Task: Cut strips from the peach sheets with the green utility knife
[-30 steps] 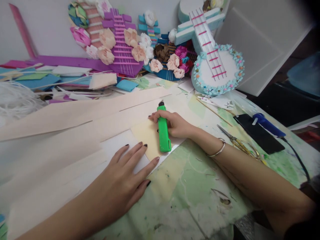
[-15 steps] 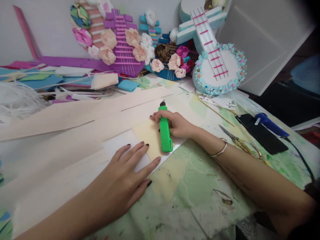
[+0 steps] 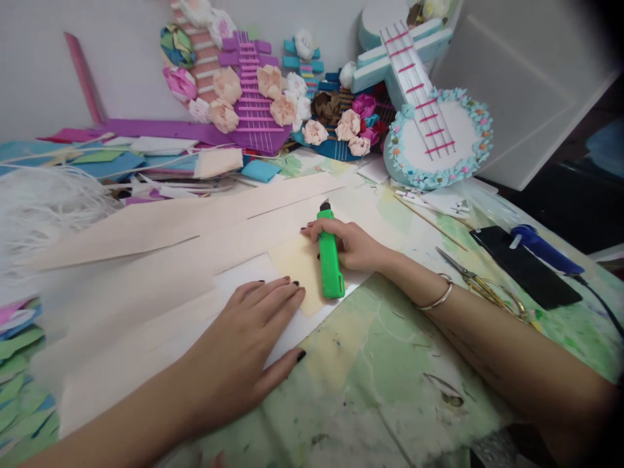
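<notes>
My right hand [image 3: 347, 242] holds a green box cutter [image 3: 331, 260], its short blade pointing away from me. The fingers of that hand rest at the edge of a pale yellow piece of paper [image 3: 292, 260]. My left hand [image 3: 253, 331] lies flat, fingers stretched and thumb apart, on a white sheet [image 3: 238, 273] and the near edge of the yellow piece. Long peach-coloured sheets [image 3: 160, 260] spread out under and behind the white one, with slits cut in them.
Gold-handled scissors [image 3: 480, 284], a black phone [image 3: 526, 266] and a blue glue gun [image 3: 548, 249] lie to the right. Flower-trimmed paper guitars [image 3: 441, 136] stand at the back. White string [image 3: 43, 214] and coloured paper scraps [image 3: 22, 383] are on the left.
The whole view has shifted slightly, so things appear further right. The fingers of my left hand have drawn closer together, its index finger moving in beside the others. My right hand keeps its hold on the cutter.
</notes>
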A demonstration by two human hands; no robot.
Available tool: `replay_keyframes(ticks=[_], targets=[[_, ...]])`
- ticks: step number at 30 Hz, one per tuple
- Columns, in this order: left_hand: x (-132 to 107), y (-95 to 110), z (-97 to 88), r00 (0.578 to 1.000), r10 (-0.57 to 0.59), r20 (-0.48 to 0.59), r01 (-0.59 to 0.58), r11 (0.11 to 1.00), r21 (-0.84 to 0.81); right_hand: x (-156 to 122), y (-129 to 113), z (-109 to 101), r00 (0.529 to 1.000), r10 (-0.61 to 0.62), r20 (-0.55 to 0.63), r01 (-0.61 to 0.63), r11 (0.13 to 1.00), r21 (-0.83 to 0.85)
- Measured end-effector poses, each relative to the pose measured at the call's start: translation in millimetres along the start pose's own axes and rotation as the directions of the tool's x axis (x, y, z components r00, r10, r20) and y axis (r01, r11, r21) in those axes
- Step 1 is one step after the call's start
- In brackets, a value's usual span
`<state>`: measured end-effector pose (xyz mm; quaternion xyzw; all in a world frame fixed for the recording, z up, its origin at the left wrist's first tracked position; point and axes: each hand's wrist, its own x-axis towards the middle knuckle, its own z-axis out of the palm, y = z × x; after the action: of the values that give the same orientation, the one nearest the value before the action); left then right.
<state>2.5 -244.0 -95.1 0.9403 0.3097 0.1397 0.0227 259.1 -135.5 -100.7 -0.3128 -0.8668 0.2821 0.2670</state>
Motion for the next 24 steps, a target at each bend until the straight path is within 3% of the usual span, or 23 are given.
replay_keyframes(ticks=[8, 16, 24], targets=[[9, -1, -5.7, 1.000, -0.007, 0.015, 0.008, 0.999, -0.037, 0, 1, 0, 0.999, -0.031, 0.016, 0.031, 0.999, -0.032], [6, 0, 2.1, 0.997, 0.082, -0.017, -0.080, 0.995, 0.065, 1, 1, 1, 0.999, -0.038, 0.013, 0.038, 0.999, -0.021], [4, -1, 3.5, 0.996, 0.082, -0.038, -0.080, 0.996, 0.045, 1, 0, 1, 0.998, -0.065, 0.008, 0.065, 0.998, -0.017]])
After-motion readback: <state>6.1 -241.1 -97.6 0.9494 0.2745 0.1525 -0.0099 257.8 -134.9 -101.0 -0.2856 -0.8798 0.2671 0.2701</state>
